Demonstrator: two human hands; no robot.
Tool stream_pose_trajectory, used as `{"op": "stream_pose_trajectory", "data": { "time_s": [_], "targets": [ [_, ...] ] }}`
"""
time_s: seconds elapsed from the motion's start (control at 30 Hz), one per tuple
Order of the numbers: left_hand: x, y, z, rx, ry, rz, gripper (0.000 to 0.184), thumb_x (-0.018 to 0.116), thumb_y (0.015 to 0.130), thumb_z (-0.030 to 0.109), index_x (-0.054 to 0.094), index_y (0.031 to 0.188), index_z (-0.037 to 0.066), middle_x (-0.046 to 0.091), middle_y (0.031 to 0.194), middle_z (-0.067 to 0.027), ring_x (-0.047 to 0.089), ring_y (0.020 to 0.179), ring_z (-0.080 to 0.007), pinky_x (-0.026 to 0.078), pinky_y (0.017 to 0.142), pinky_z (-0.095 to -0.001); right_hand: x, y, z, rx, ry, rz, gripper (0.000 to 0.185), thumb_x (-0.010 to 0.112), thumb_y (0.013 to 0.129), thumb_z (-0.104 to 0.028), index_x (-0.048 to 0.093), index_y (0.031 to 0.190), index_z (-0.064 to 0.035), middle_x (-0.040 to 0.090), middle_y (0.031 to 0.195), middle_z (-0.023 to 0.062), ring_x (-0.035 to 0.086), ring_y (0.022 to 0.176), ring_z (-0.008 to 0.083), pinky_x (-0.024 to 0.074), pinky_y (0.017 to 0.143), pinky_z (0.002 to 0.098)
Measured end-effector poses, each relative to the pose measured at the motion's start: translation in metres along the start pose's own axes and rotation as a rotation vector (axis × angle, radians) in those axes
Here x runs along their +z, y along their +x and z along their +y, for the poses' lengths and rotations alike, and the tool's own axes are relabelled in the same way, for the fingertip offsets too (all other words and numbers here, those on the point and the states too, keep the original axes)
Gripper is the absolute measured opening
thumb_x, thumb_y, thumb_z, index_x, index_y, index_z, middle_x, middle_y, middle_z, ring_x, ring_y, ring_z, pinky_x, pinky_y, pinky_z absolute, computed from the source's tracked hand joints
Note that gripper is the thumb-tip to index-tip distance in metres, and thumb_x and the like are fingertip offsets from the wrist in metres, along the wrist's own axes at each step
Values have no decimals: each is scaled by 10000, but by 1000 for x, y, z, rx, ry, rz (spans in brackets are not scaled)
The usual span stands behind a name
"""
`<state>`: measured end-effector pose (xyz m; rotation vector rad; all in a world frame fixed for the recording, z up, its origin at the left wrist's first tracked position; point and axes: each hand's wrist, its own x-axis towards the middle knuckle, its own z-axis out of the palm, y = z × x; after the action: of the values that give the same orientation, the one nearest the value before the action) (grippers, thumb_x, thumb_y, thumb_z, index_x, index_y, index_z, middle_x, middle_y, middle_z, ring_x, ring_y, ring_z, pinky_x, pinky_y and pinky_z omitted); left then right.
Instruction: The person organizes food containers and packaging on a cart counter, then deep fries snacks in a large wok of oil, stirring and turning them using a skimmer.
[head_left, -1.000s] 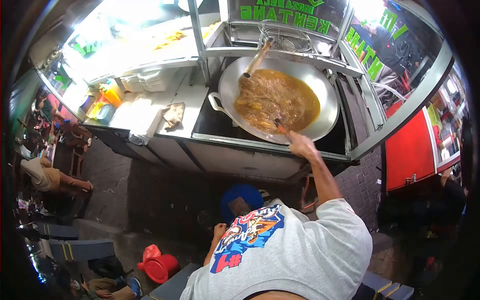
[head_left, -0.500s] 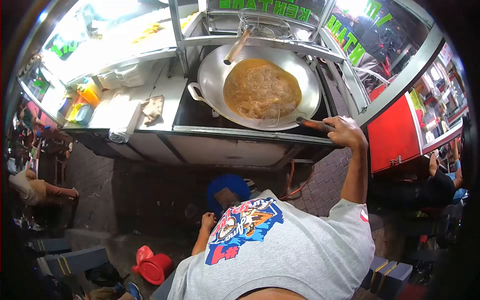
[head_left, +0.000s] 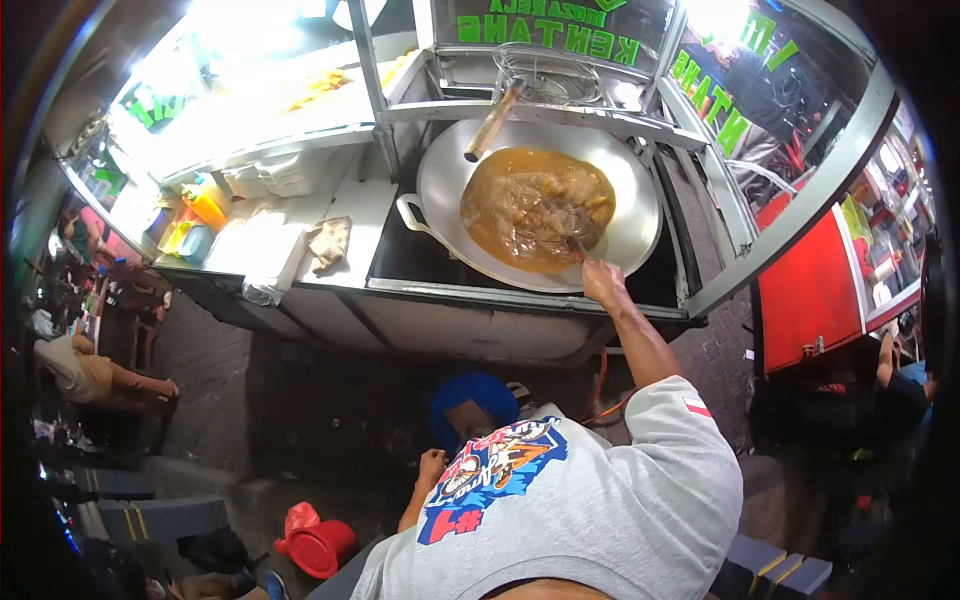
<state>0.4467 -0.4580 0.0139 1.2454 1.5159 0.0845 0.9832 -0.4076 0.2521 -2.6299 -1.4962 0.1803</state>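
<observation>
My right hand is closed around the handle of a wire skimmer, at the near right rim of a large metal wok. The skimmer's head is down in the bubbling brown oil, partly hidden by the oil. Pale pieces show in the oil, too blurred to name. Down beside my body, my left hand hangs with its fingers curled, and nothing shows in it. Above the wok's far side, a wire basket with a wooden handle rests on the frame.
Left of the wok, the counter bears a folded cloth, white boxes and an orange bottle. A metal rail edges the stall. A blue stool and a red bucket stand below. Other people are at both sides.
My right hand has moved left and in over the wok's rim, and the skimmer's head has gone deeper into the oil. The view has shifted slightly. My left hand stays low.
</observation>
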Motion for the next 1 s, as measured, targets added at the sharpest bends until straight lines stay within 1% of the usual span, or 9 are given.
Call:
{"op": "stream_pose_trajectory", "data": {
  "time_s": [0.23,0.3,0.43,0.6,0.7,0.8,0.83,0.93,1.0],
  "targets": [
    [-1,-6,-17,38,28,59,264,560,840,224,632,936,-11,658,748,-121,596,620,-163,473,563,-315,38,86,6,-107,-21,126,321,465,754,-59,546,1045,49,640,856,209,634,800,356,509,684,441],
    [0,-5,-21,29,25,67,256,561,843,219,632,939,-8,658,751,-122,599,627,-164,477,567,-313,43,119,18,-14,-198,46,312,510,764,-96,559,1065,-28,653,838,174,635,789,350,513,690,422],
    [4,-20,-14,-35,-43,122,248,567,853,211,629,936,-14,655,769,-122,622,663,-170,488,588,-301,-37,128,49,86,1,98,387,607,734,-203,552,1117,-212,646,876,165,630,819,337,489,704,431],
    [15,-17,-57,-23,-158,130,258,562,845,206,634,919,-30,653,772,-123,627,690,-171,487,608,-308,-97,74,45,136,163,180,379,581,739,-184,560,1117,-178,634,890,193,630,826,337,478,724,435],
    [13,-28,-63,126,65,116,292,572,834,241,646,894,-35,661,771,-136,620,718,-186,475,639,-317,-31,114,58,200,212,232,346,538,757,-173,568,1101,-168,626,924,207,616,876,350,470,759,441],
    [10,-35,-49,-40,145,130,284,571,831,234,648,897,-31,663,776,-137,623,734,-194,475,652,-316,25,136,43,140,260,206,388,488,787,-192,511,1170,-139,595,1015,241,575,967,383,450,808,464],
    [9,-31,-57,44,151,126,279,568,830,227,642,898,-34,663,789,-146,627,720,-190,481,647,-316,49,137,38,58,221,218,449,486,773,-177,472,1222,-181,595,985,261,574,965,383,452,786,466],
    [4,-31,-36,5,-20,150,269,565,829,214,632,900,-37,658,781,-146,632,706,-186,489,629,-318,83,131,8,17,259,16,501,496,781,-193,423,1272,-131,582,955,293,576,899,411,438,771,483],
    [4,-26,-27,-21,-142,156,232,558,852,185,624,903,-31,639,740,-111,591,619,-154,479,567,-294,91,106,-13,-135,388,109,487,533,770,-223,453,1229,-85,583,887,289,582,807,405,439,721,481]
  ]
}}
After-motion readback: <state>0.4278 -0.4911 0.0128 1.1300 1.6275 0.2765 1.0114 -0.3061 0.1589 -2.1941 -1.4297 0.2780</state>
